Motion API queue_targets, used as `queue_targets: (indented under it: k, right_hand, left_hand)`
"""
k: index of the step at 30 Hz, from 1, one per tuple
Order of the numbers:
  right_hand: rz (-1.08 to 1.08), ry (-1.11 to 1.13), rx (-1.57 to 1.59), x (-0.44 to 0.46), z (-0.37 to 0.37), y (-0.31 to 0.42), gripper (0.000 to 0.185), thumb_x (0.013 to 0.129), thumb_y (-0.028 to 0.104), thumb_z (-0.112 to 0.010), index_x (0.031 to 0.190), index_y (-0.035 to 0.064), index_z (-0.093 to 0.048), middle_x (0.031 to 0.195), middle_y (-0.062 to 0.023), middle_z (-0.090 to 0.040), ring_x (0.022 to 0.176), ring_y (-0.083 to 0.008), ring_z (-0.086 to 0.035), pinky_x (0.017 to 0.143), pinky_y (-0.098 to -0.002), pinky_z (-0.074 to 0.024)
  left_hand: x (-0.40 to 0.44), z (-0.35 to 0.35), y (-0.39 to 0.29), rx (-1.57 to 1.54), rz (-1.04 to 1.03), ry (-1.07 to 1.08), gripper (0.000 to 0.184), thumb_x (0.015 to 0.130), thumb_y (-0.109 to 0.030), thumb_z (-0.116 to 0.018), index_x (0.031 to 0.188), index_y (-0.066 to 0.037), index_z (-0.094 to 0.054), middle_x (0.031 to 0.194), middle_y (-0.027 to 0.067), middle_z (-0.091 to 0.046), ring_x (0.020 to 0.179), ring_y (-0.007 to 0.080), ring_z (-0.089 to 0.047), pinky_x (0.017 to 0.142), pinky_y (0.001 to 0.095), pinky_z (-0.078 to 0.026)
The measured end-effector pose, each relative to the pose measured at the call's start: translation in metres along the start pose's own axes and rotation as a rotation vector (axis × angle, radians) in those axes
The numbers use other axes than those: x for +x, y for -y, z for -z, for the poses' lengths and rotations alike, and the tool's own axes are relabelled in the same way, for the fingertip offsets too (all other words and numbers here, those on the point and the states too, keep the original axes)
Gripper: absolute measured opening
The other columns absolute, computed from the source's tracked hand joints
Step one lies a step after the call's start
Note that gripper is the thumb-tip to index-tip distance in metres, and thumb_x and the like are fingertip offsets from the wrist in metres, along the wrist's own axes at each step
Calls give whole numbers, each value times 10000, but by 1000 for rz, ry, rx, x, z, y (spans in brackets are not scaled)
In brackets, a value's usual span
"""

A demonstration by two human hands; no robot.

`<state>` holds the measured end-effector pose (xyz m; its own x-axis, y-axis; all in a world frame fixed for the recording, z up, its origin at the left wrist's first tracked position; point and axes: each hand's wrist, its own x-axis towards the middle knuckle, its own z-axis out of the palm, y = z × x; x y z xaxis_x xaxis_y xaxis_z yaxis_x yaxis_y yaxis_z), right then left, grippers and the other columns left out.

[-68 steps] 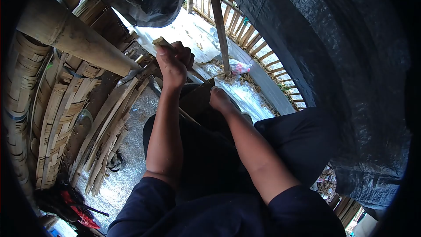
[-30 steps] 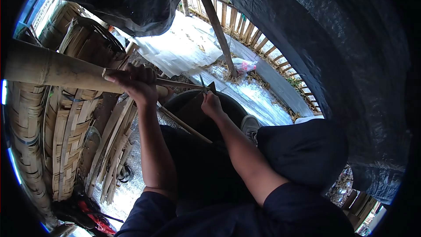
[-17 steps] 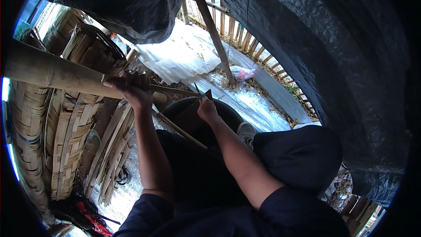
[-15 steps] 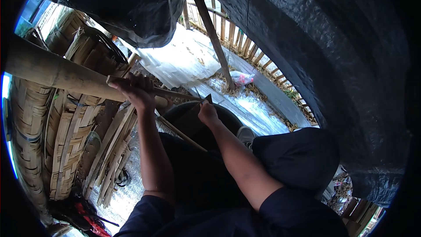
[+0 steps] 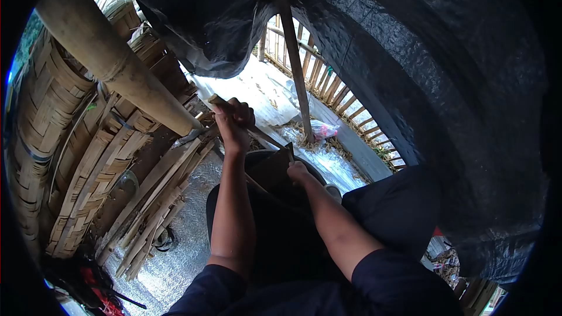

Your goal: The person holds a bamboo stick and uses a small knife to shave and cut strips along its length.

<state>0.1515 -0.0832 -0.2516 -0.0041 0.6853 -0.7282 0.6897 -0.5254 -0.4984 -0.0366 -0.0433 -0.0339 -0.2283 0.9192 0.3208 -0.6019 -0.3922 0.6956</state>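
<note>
My left hand [image 5: 235, 127] is closed around a bamboo strip [image 5: 264, 137], whose near end sticks out above the thumb. The strip slants down to the right. My right hand [image 5: 297, 172] is closed on a knife with a dark blade [image 5: 290, 151], of which only a small part shows clearly. The blade is by the strip's lower end; I cannot tell whether they touch. Below and between the hands are a dark round container rim [image 5: 313, 171] and a flat brown piece [image 5: 271, 169], both in shadow.
A thick bamboo pole [image 5: 132, 79] reaches in from the upper left. Woven bamboo baskets [image 5: 50, 123] stand at the left, beside a pile of split bamboo [image 5: 155, 205]. Black plastic sheeting [image 5: 433, 76] hangs above and right, near a slanting wooden post [image 5: 296, 58].
The view has turned, so the pole now points more steeply down. Both hands appear farther right and still hold the bamboo strip and the knife.
</note>
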Motion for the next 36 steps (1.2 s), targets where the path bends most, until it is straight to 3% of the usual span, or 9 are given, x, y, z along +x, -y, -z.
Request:
queue_targets:
  k: [2, 6, 10, 17, 20, 23, 27, 33, 36]
  right_hand:
    - [-78, -15, 230, -6, 0, 2, 352, 955, 305, -406, 1013, -9, -554, 795, -151, -612, 631, -284, -628, 501, -422, -517]
    - [-175, -54, 282, -18, -4, 13, 309, 954, 313, -405, 992, 39, -541, 716, -84, -553, 536, -215, -542, 456, -379, -476]
    - [-151, -54, 591, -18, -12, 12, 276, 954, 328, -402, 902, 71, -489, 656, -39, -468, 479, -141, -428, 412, -314, -386]
    - [-59, -142, 873, -88, -9, 58, 135, 937, 198, -403, 836, 111, -381, 598, -9, -388, 408, -89, -313, 382, -289, -296]
    - [-34, -147, 834, -113, -4, 72, 63, 920, 139, -402, 884, 93, -380, 607, -24, -418, 413, -105, -360, 396, -322, -362]
    - [15, -151, 758, -115, 0, 84, 92, 931, 159, -411, 926, 68, -424, 622, -39, -460, 431, -130, -437, 412, -340, -425]
    - [111, -226, 587, -106, 4, 88, 148, 926, 167, -438, 895, 37, -504, 629, -36, -493, 456, -137, -503, 416, -315, -461]
    - [227, -122, 543, -93, 12, 87, 158, 897, 142, -464, 878, 7, -543, 641, -38, -513, 461, -117, -500, 397, -289, -431]
    - [249, -49, 492, -85, 19, 84, 183, 903, 166, -459, 876, 3, -539, 635, -36, -510, 459, -112, -489, 392, -283, -417]
  left_hand:
    - [-2, 11, -4, -27, -78, 63, 428, 904, -601, -381, 806, -186, -348, 666, -34, -288, 513, 101, -278, 481, 268, -241]
    - [-2, 12, -13, 116, -61, 46, 625, 893, -673, -275, 737, -81, -405, 601, -18, -322, 527, 97, -313, 511, 256, -250]
    - [-2, 14, -15, 161, -75, 96, 618, 921, -638, -234, 747, -64, -381, 651, -3, -339, 610, 107, -334, 566, 255, -280]
    - [-9, 26, -28, 242, -93, 147, 343, 947, -362, -504, 828, -41, -480, 754, 22, -448, 721, 111, -458, 658, 239, -387]
    - [-17, 26, -32, 172, -168, 185, 337, 854, -301, -664, 838, -20, -477, 949, 47, -449, 870, 142, -515, 723, 246, -446]
    - [-28, 21, -44, 83, -194, 292, 361, 868, -347, -634, 845, -24, -474, 973, 50, -444, 960, 172, -522, 734, 279, -461]
    - [-32, 28, -40, 37, 16, 394, 387, 927, -396, -512, 922, -10, -486, 944, 92, -510, 911, 208, -552, 744, 324, -474]
    - [-10, 5, -35, 266, -271, 290, 319, 953, -282, -493, 867, 22, -539, 954, 130, -548, 884, 217, -558, 749, 322, -488]
    - [-9, -8, -33, 381, -249, 226, 321, 924, -267, -546, 805, 30, -542, 965, 121, -528, 895, 206, -567, 741, 312, -533]
